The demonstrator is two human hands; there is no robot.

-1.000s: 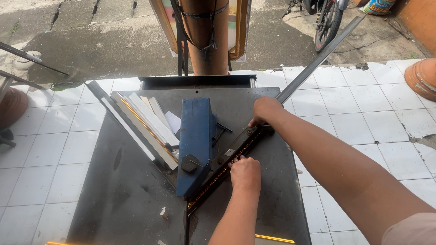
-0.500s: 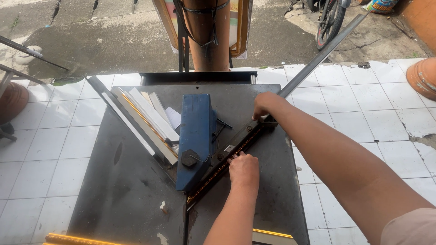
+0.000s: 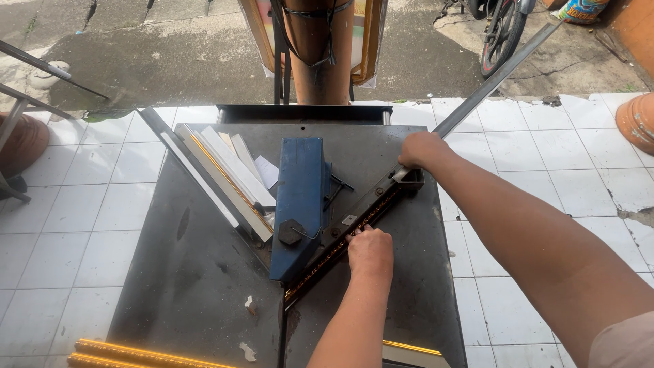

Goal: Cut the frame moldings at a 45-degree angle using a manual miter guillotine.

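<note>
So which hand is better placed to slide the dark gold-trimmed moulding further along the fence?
Probably the left hand: its fingers already rest on the moulding strip by the blue cutter head. The right hand is up at the fence's far end, on the long metal bar.

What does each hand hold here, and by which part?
Left hand presses the dark moulding strip mid-length; right hand grips its upper end by the grey rail.
</note>
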